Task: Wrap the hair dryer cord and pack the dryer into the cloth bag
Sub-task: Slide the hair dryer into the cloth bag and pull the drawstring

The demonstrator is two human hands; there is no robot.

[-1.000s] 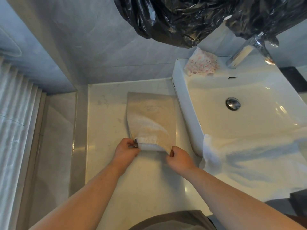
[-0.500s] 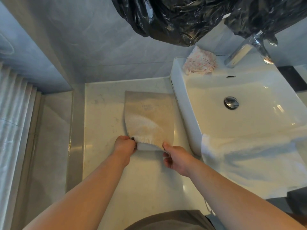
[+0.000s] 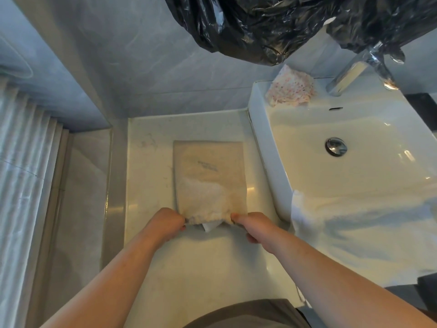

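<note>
Pale stone counter fills the middle, with the cloth bag lying flat on it, its gathered mouth at 6 o'clock toward the person. Something paler bulks through the near half of the cloth.

The left hand is knuckles up at the bag's 7 o'clock corner, fingers curled tight and pinching the puckered hem. The right hand grips the 5 o'clock corner, thumb laid along the hem and fingers tucked under. Both forearms reach in from 6 o'clock. A white scrap pokes out of the mouth between the hands; I cannot tell what it is.

At 3 o'clock the sink stands just beside the bag, a white towel draped over its near rim. A patterned cloth and a tap are at 1 o'clock, and black plastic sacks hang at 12.

Faint dark print on the bag is too blurred to read.
</note>
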